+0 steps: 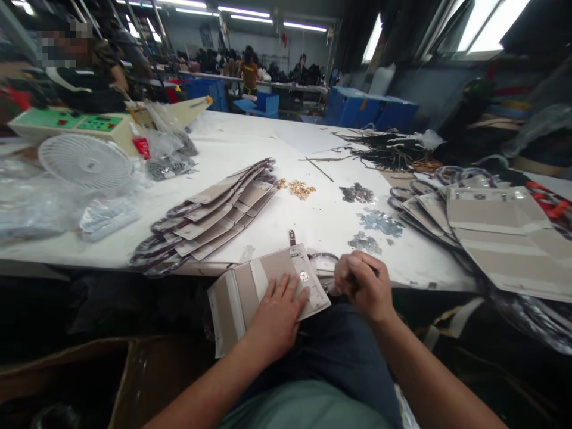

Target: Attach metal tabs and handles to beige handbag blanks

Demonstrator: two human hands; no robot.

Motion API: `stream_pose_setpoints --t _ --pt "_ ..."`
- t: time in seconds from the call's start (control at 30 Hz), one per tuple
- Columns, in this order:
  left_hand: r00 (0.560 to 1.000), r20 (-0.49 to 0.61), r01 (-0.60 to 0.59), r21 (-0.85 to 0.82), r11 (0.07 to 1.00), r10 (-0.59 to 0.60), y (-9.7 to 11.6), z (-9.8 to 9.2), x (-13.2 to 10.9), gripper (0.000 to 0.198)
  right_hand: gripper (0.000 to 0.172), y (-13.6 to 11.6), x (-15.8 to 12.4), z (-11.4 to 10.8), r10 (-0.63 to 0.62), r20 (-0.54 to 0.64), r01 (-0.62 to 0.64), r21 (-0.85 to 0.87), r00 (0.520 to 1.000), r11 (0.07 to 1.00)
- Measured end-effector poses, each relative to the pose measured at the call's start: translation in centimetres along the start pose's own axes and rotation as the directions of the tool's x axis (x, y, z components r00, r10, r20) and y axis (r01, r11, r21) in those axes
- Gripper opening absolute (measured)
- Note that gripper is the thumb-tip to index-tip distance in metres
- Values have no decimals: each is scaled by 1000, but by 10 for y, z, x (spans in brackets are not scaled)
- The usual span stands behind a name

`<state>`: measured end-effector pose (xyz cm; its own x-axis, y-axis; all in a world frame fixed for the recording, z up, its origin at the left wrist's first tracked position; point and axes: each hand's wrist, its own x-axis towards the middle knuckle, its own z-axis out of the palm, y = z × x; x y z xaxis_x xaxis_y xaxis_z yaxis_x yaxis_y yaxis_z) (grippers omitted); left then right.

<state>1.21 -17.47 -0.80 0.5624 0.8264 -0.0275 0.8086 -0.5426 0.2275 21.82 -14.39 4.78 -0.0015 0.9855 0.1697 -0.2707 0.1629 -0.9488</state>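
Observation:
A beige bag panel [268,268] lies over the table's front edge and my lap, its inner side up with small metal plates along the right end. My left hand [279,307] rests flat on it, fingers spread. Just right of the panel, my right hand [364,283] is closed with fingers curled in; anything inside it is hidden. Beside that hand is a plastic-wrapped handle [324,256]. A dark strap tab with a metal piece [292,237] sticks out past the panel's far edge.
Stacked bag panels [218,208] lie left; more panels [496,238] overhang the edge at right. Gold pieces [301,189], dark metal pieces [357,193] and silver plates [379,221] sit on the white table [250,134]. A fan [87,161] stands left. Several people are farther back.

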Motion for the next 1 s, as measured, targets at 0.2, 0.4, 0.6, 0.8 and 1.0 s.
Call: stream_pose_setpoints --t 0.2,0.4,0.6,0.8,1.0 --pt "974 -216 20 -230 973 -72 1 -59 -19 50 48 4 -69 -25 266 -114 -279 -118 957 953" --pt "804 -84 63 -972 226 -589 15 -146 -75 60 40 -22 -53 -4 86 -171 -126 -244 982 962" --pt "726 71 -98 -974 -205 -684 57 -168 -91 79 42 -92 -35 24 -191 3 187 -221 982 957" --pt "811 24 -108 -976 -190 -585 59 -178 -74 82 60 -110 -28 13 -141 -111 125 -144 984 982" --pt "912 -117 -146 -988 -44 -392 49 -189 -28 83 60 -114 -11 -14 -58 -218 49 -48 974 998"
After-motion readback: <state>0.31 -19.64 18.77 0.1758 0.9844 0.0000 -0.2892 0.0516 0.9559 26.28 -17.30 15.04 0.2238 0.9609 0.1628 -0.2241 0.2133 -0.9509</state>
